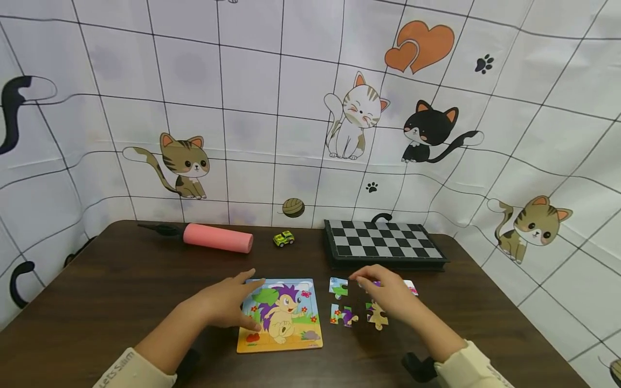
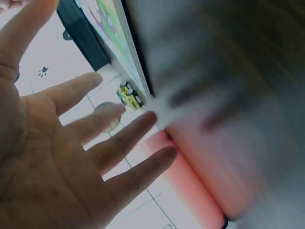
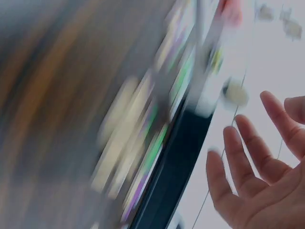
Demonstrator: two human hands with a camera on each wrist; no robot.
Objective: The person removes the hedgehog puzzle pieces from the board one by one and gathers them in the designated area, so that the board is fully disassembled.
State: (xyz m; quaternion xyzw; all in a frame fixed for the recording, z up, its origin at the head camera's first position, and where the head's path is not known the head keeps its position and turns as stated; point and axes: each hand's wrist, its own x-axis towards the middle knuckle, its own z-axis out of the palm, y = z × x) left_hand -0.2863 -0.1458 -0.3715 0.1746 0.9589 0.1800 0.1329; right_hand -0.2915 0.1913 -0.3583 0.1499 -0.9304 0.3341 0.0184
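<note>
Holding my left hand (image 1: 224,302) empty and spread at the left side of the hedgehog board (image 1: 281,320), I'd do best to steady that edge; right of it, my right hand (image 1: 391,293), relaxed and grasping nothing, hovers over loose puzzle pieces (image 1: 376,317), best pinched singly, clear of the chessboard (image 1: 383,240) behind.
</note>
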